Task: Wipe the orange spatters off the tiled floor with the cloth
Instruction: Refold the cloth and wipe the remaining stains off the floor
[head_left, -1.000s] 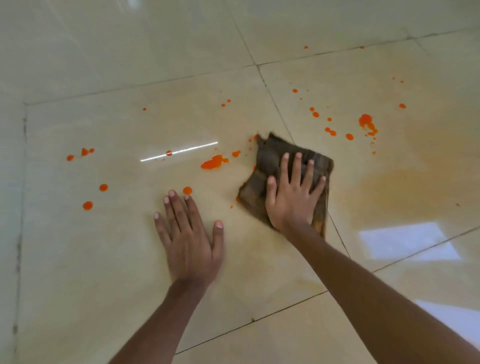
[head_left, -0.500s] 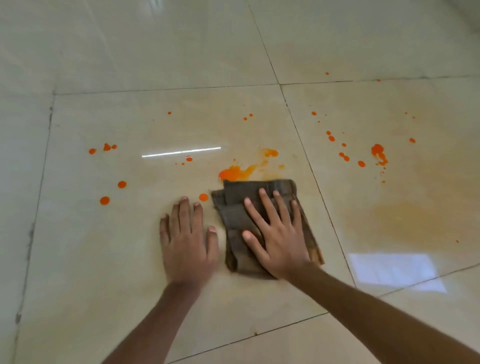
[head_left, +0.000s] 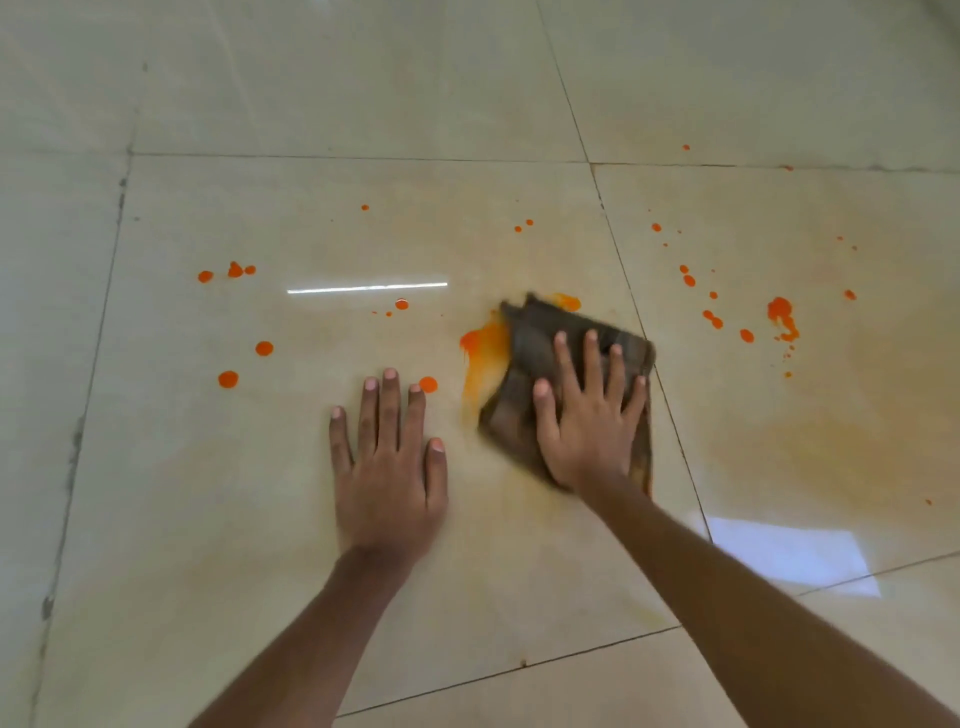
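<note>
Mid-wipe, to judge by the pose. Pressing down on the cloth (head_left: 527, 340) with the right hand (head_left: 587, 415), palm flat, fingers straight and spread, nothing gripped. Bracing on the bare floor (head_left: 234, 545) with the left hand (head_left: 389, 462), palm down, fingers straight, holding nothing.

Under the right hand and just past its fingertips: the folded brown cloth, long side roughly in line with the fingers. Touching the cloth's left edge, between the two hands: a wet orange smear (head_left: 483, 348). Just beside the left hand's fingertips: one round drop (head_left: 428, 384). Well apart to the left of that hand: more drops (head_left: 264, 348). Well apart to the right of the right hand: a cluster (head_left: 779, 312) with one larger splash.

Likely next: a short sweep leftward over the smear, closest to the cloth and to the right hand. Then out to either group of drops. Far from finished, going by the spots on show.
</note>
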